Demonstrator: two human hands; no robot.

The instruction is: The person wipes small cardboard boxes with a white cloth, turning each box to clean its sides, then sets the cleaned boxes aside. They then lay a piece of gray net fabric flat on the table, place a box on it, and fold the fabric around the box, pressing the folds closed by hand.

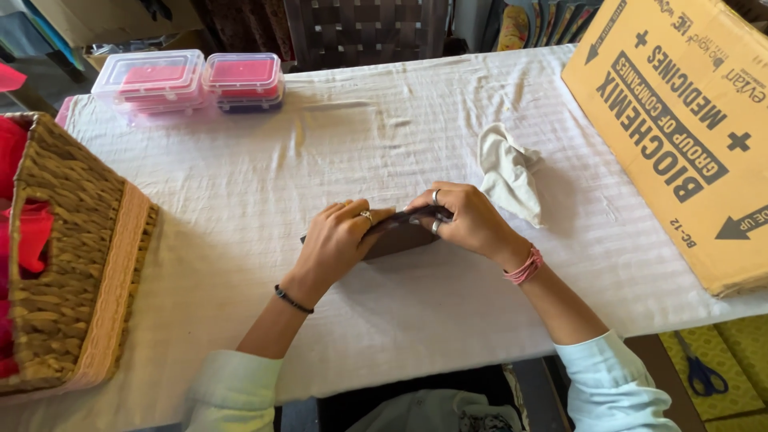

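Head view looks down on a table [240, 192] draped in a white, wrinkled, finely ribbed cloth. Behind the far edge sits a dark woven-strap chair back [364, 28], plus cardboard and clutter, partly out of frame. Floor at lower right shows yellow patterned mats with blue-handled scissors [702, 372] lying on them.

Both hands meet at table centre on a small dark brown flat case [400, 238], rectangular, matte, lying on the cloth. Left hand [340, 240] is curled over its left end, fingers bent and pressing down, ring on one finger, black band at the wrist. Right hand [468, 220] pinches the case's upper right edge with fingers closed tight, two rings, pink thread bracelet at the wrist. Pale sleeves on both arms.

Crumpled off-white rag [508, 172] lies just beside the right hand, soft and bunched. Large flat cardboard box [680, 120], tan with black print, covers the right side of the table, tilted. Woven wicker basket [76, 264] with a cut handle slot sits at left edge, red material inside. Two clear plastic lidded containers [192, 80] with red contents stand side by side at the far left corner.
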